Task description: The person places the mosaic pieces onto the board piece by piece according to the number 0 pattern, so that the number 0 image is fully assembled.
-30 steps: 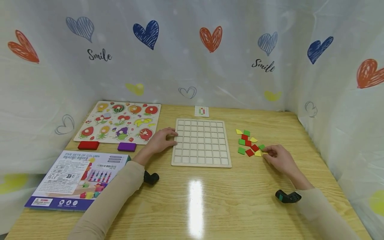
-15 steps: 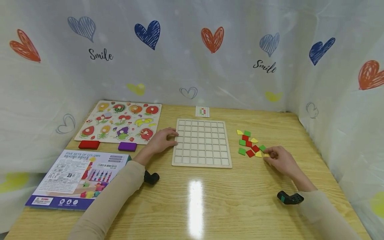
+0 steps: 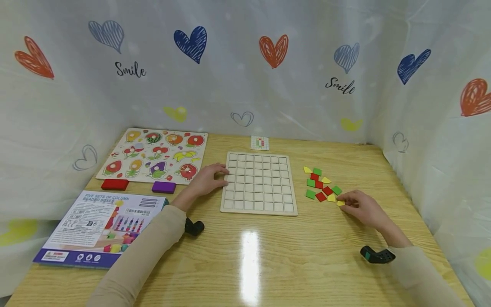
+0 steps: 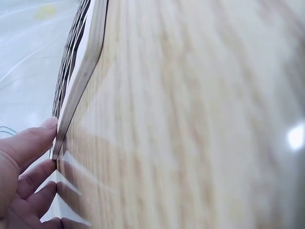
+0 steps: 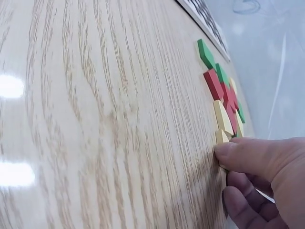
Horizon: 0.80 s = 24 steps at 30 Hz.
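Observation:
My left hand (image 3: 208, 180) rests at the left edge of a pale wooden grid board (image 3: 258, 212). In the left wrist view its thumb touches the side of the board (image 4: 82, 78), fingers loosely bent near the table. My right hand (image 3: 362, 209) is at the near right end of a loose group of tiles. Its thumb and fingers pinch a small yellow tile (image 3: 341, 203) with a curved edge, partly covered in the right wrist view. Just beside it lie another yellow tile (image 3: 331, 198), a green square tile (image 3: 336, 190) and a red square tile (image 3: 327, 190).
A small card (image 3: 260, 143) with a coloured grid pattern lies behind the board. At left are a fruit puzzle board (image 3: 176, 145), a red block (image 3: 115, 184), a purple block (image 3: 163, 187) and a flat printed box (image 3: 99, 230). Curtains surround the table.
My right hand has drawn slightly toward me and right, uncovering the green tile; the yellow tile at its fingertips has shifted along with it. The left hand stays at the board's edge.

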Available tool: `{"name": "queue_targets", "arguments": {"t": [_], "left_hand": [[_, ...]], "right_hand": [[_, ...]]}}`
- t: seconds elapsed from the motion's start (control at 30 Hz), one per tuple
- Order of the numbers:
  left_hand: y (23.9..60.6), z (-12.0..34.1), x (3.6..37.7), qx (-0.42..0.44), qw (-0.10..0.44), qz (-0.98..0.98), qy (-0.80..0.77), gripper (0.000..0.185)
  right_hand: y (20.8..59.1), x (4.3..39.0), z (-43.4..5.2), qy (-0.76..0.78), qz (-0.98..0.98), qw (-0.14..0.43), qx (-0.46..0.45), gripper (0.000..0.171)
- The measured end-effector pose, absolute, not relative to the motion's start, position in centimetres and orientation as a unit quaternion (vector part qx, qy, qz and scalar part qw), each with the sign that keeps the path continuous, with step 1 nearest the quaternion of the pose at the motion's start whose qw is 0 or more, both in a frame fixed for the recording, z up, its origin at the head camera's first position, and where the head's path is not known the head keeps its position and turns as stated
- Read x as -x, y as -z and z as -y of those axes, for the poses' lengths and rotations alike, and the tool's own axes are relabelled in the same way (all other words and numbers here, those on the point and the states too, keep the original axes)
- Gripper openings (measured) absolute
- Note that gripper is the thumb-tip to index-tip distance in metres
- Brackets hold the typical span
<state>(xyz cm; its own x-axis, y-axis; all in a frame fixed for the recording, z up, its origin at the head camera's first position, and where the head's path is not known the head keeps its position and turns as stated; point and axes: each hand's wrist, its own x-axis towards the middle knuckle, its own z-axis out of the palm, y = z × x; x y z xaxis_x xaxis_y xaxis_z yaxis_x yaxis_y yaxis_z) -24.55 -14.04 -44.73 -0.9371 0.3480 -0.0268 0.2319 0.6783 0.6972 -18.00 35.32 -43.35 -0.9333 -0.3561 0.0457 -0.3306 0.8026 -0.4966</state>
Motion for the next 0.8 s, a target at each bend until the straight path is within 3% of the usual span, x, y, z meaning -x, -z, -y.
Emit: {"name": "queue_targets", "arguments": {"t": [0.37,0.8], "left_hand": [[44.5,14.0,24.4,-0.158,0.079,-0.914,-0.365,0.037],[44.6,14.1,24.5,-0.158,0.083,-0.915,-0.362,0.037]], "right_hand": [[41.3,19.5,-34.2,0.242,-0.950,0.011,0.198,0.025],[41.2,24.5,-25.2,0.266,-0.935,-0.008,0.235,0.028]]}}
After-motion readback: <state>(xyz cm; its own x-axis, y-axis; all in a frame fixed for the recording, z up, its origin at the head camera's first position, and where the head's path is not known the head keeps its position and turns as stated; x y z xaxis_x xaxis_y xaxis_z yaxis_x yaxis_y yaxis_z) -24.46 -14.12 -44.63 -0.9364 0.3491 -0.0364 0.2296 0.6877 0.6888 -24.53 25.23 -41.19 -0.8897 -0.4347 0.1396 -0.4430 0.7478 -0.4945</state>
